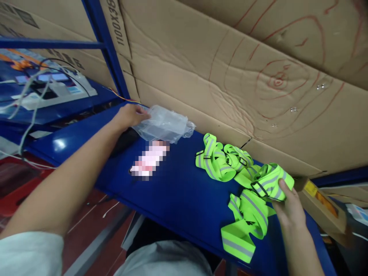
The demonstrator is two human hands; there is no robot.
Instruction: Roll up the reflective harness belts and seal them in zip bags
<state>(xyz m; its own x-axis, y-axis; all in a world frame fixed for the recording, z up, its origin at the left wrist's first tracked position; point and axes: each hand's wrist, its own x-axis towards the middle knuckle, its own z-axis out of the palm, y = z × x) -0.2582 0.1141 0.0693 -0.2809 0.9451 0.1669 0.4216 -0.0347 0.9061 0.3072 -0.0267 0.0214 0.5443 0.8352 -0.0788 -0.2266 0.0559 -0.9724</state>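
At the back of the blue table, my left hand pinches the left edge of a clear plastic bag. My right hand is closed on a folded bundle of neon-green reflective strap with grey stripes and a black buckle. Another tangle of the same strap lies to the left of that bundle. A looser length of reflective strap spreads toward the table's front edge. My right fingertips are partly hidden behind the bundle.
A blurred-out pinkish flat object lies on the blue table. Large cardboard sheets with red drawn rings stand behind. An open cardboard box is at the right. Cables and a power strip sit at the far left.
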